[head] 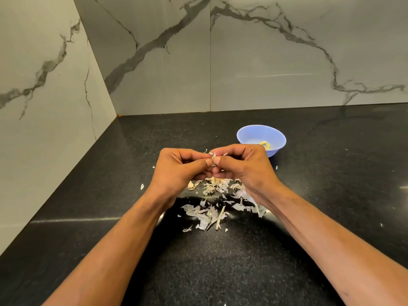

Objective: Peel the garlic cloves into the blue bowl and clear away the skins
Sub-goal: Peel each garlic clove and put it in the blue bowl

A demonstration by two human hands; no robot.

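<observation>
Left hand (176,168) and right hand (240,166) raised together over a black counter (110,195), knuckles nearly touching. Between them, one garlic clove (212,158), still wearing papery white skin, pinched from both sides. Left fingers curled in, thumb tip pressed against the clove's near side. Right fingers curled likewise, thumb tip set just beside the left thumb, forefinger hooked over the clove's top. Only a small part of the clove visible past the fingertips; whether any skin is lifted free at this instant, impossible to tell.

Directly under the fingers and toward the wrists, a loose heap of skins (212,202): pale flakes, longer strips, and a dry stem piece (220,220) lying among them. A few stray flakes farther out to the left of the left hand and to the right of the right hand.

Beyond the right fingers, slightly to their right, a blue bowl (251,133) standing upright on the counter, its near rim hidden behind the right knuckles. Inside, against the near wall, peeled yellowish cloves (265,144), number unclear.

Behind everything, grey-veined marble walls (265,62) meeting in a corner off to the left of the left hand.
</observation>
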